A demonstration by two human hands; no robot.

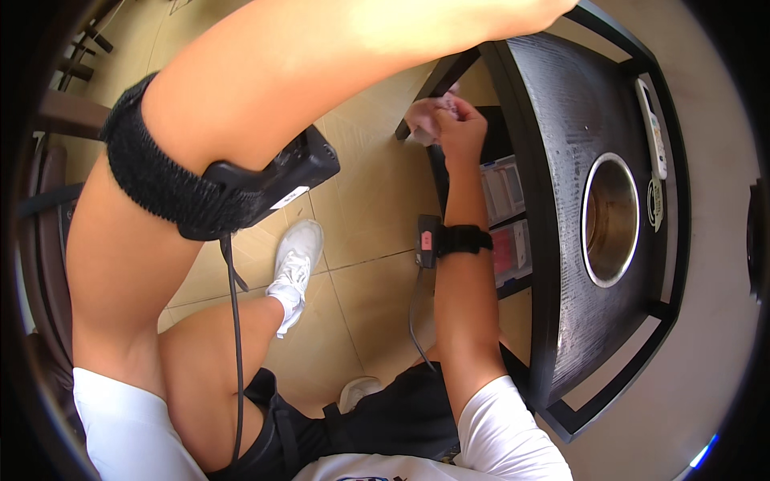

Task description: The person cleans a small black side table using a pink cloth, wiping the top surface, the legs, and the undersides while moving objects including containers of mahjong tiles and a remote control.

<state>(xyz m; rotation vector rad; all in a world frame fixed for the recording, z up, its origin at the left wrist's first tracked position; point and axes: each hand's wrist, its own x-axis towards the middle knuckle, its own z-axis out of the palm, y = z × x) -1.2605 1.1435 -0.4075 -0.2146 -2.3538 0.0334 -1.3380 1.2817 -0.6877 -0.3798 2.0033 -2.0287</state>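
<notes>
My left arm reaches across the top of the head view. Only the base of my left hand (544, 15) shows, by the upper corner of a black wooden side table (547, 120); its fingers are out of the picture. Below it, my right hand (463, 129) pinches a crumpled pale pink cloth (424, 120) beside a dark post of the table's frame (448, 75). Part of the cloth lies against that post. Both forearms wear black straps with small black devices and cables.
A metal-rimmed round opening (610, 219) is set in the tabletop, near a white remote control (652, 129) and a round tag (656, 204). Clear plastic boxes (504, 189) stand on the shelf below. My legs and a white shoe (298, 252) are over the tiled floor (361, 288).
</notes>
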